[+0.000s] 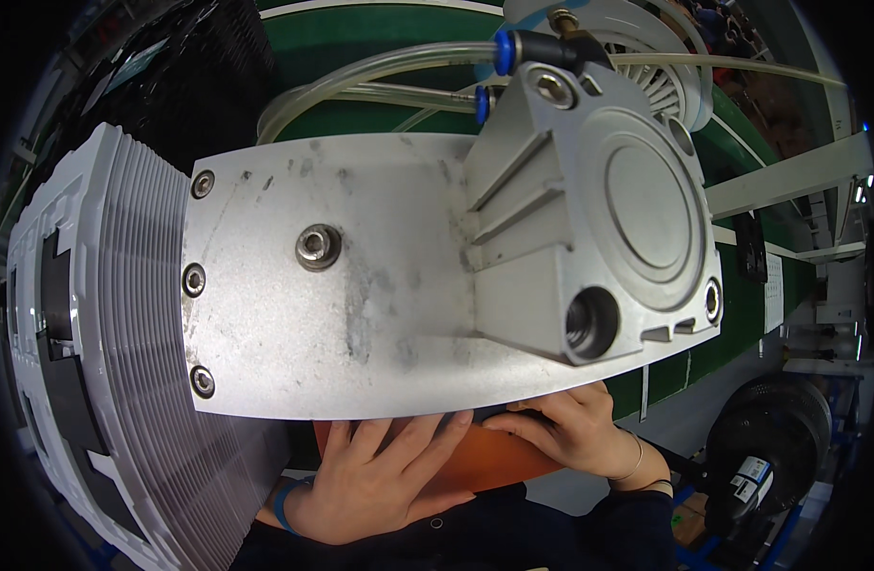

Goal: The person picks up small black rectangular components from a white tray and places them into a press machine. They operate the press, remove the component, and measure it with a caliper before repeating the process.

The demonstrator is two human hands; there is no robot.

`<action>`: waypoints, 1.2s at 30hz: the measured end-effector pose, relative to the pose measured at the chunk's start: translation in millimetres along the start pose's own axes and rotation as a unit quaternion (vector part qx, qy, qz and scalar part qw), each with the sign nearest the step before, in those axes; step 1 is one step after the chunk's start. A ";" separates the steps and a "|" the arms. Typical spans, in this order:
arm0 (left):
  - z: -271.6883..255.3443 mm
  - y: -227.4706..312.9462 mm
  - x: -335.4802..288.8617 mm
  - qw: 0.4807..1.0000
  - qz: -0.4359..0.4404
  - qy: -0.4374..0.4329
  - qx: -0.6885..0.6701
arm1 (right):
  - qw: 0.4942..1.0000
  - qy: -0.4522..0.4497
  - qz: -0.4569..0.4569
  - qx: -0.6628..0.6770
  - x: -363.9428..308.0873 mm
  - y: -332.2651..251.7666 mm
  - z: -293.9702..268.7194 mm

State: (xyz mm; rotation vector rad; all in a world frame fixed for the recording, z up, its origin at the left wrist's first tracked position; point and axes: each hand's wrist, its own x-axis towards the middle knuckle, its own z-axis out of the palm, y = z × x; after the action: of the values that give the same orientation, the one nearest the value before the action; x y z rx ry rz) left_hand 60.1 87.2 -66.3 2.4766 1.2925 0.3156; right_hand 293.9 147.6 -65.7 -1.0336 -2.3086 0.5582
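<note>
In the head view, the orange piece point(499, 457) lay below the near edge of the big metal plate point(266, 343), between the person's two hands and partly covered by them. Its visible part ran mostly left to right, but the plate hid its far side, so its full long axis could not be told.

The left hand point(375, 481) was the nearer one, lying over the piece's left part with its back up. Its grip was spread: the fingers pointed away from the body up to the plate's edge, and the thumb reached rightward along the piece's near side. The right hand point(585, 433) came in at the piece's far right end, its thumb pointing left toward the other hand. Its fingers were bent and partly hidden by the plate, so whether this grip pinched anything could not be told.

A stack of white trays point(142, 314) stood left of the plate, and a metal block point(646, 209) sat on the plate's right part.
</note>
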 end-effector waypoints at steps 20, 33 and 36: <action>1.4 -0.2 -0.9 1.000 0.008 -0.008 0.010 | 0.998 -0.022 0.037 0.036 -7.3 3.0 -0.4; 0.9 1.1 0.2 1.000 0.000 0.003 0.012 | 0.999 -0.011 0.024 0.018 -2.0 0.0 -1.4; 0.9 0.8 0.4 1.000 0.000 0.003 0.009 | 0.999 -0.014 0.026 0.021 -1.8 -0.5 -1.9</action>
State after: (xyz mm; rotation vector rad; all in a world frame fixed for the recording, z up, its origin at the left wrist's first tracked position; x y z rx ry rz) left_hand 61.2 86.9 -66.7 2.4923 1.3049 0.3137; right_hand 295.8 146.2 -64.6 -1.0754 -2.2895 0.6438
